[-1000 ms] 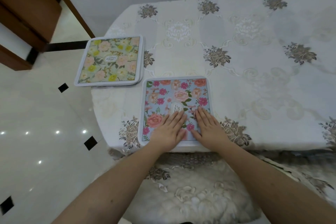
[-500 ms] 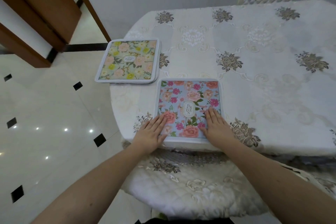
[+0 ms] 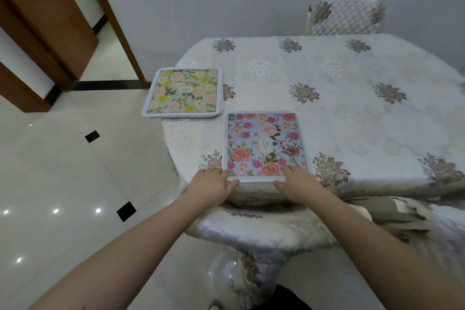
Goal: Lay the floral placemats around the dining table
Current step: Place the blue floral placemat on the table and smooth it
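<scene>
A blue placemat (image 3: 266, 143) with pink and coral flowers lies flat at the near edge of the dining table (image 3: 352, 113), which wears a white embroidered cloth. My left hand (image 3: 214, 185) touches its near left corner with straight fingers. My right hand (image 3: 298, 182) rests on its near right edge, fingers straight too. A second placemat (image 3: 183, 93), green with yellow and peach flowers, lies at the table's left corner and overhangs the edge; it seems to sit on another mat.
A cushioned chair seat (image 3: 251, 229) stands just below the table edge in front of me. Another quilted chair (image 3: 346, 16) stands at the far side. A wooden door frame (image 3: 110, 20) and glossy tiled floor (image 3: 63, 171) lie to the left.
Both hands slid apart and back from the middle of the blue placemat to its near corners. The camera drew back from the table.
</scene>
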`<state>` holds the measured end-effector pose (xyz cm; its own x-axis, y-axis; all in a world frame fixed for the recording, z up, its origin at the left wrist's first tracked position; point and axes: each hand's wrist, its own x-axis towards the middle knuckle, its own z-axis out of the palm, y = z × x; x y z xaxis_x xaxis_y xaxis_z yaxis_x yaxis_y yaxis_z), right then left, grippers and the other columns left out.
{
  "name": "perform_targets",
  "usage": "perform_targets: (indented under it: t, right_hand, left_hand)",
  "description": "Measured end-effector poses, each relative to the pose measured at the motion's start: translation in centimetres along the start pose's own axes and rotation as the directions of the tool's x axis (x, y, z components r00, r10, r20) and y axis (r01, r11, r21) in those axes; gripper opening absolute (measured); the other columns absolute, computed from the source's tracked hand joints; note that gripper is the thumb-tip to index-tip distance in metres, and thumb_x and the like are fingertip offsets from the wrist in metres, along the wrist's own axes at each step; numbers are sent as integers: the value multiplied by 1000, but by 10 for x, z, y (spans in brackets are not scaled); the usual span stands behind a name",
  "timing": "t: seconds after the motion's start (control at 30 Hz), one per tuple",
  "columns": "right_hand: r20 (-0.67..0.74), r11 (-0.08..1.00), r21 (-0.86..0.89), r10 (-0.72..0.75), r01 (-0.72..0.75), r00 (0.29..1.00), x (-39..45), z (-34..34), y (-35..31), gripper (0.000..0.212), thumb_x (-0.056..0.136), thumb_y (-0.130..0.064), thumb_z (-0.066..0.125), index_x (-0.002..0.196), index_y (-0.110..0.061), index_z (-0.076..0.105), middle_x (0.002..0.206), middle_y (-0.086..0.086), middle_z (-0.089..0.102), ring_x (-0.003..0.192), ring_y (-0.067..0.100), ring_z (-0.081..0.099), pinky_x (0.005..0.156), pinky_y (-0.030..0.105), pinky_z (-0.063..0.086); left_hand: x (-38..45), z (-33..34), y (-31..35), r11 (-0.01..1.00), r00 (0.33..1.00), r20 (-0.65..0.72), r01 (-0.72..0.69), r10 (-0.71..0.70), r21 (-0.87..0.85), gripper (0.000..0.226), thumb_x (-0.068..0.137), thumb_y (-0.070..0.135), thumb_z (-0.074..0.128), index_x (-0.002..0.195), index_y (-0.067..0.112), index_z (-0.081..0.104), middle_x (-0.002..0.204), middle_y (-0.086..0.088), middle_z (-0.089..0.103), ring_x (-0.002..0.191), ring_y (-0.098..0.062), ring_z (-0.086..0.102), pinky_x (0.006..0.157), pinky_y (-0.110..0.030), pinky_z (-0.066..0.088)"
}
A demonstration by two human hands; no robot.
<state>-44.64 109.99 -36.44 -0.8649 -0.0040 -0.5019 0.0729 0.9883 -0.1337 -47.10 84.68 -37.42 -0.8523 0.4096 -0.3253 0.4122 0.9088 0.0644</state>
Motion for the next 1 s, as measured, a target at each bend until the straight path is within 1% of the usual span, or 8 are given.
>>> perform_targets:
  t: [0.17,0.37,0.57,0.67,0.77,0.83,0.93,1.0]
  right_hand:
    - [-129,998,-52,17,-24,991,-56,-14,-33,65,101,-54,32,155,-20,23,161,7,28,145,27,31,116,46,28]
    - [-346,996,-89,-22,-9,938,-117,-15,-61,56,103,-49,29,153,-24,27,159,4,32,145,24,29,117,41,22]
    - [-485,994,-105,-43,-9,873,-151,-11,-69,58,104,-44,26,157,-24,16,165,5,18,152,22,13,121,44,8]
    - [-535,994,-110,-71,14,842,-167,-5,-70,59,103,-43,27,158,-23,15,165,5,16,152,23,12,121,45,7]
    - [-538,994,-101,-89,41,838,-181,4,-64,60,103,-43,25,158,-24,13,166,3,12,153,22,8,122,43,3]
    - [-555,994,-88,-100,61,826,-191,12,-59,60,103,-43,26,159,-25,12,166,3,12,153,23,8,122,42,3]
    - [-572,993,-95,-116,75,812,-201,22,-54,60,103,-43,27,158,-22,14,165,5,17,152,25,13,121,44,8]
    - [-567,992,-90,-123,87,815,-206,28,-56,61,103,-44,28,158,-21,15,165,7,18,152,26,14,121,45,10]
  left_hand:
    - [-38,-28,9,998,996,-64,-59,61,20,68,101,61,14,157,24,25,165,-4,24,152,-23,17,122,-47,16]
    - [-78,-50,25,995,978,-185,-84,91,47,69,99,62,9,159,28,12,168,1,9,154,-18,1,122,-46,-3]
    - [-110,-57,40,993,961,-259,-81,100,84,73,93,62,0,159,30,2,168,4,0,154,-16,-8,121,-44,-10]
    - [-126,-56,48,994,952,-292,-62,87,95,69,96,60,4,159,31,-3,168,7,-4,153,-14,-11,120,-43,-12]
    - [-143,-54,58,996,939,-336,-44,68,78,65,101,59,11,158,32,-3,167,8,-9,153,-14,-13,120,-42,-13]
    - [-156,-53,66,998,929,-367,-33,52,58,66,99,61,9,158,34,-5,166,9,-15,152,-14,-17,120,-41,-15]
    - [-176,-48,75,1000,931,-365,-6,17,31,71,93,64,0,158,35,-6,165,9,-18,151,-14,-20,119,-41,-15]
    - [-187,-43,78,999,930,-367,23,-5,44,69,96,62,7,158,35,-5,167,8,-14,152,-14,-18,120,-41,-13]
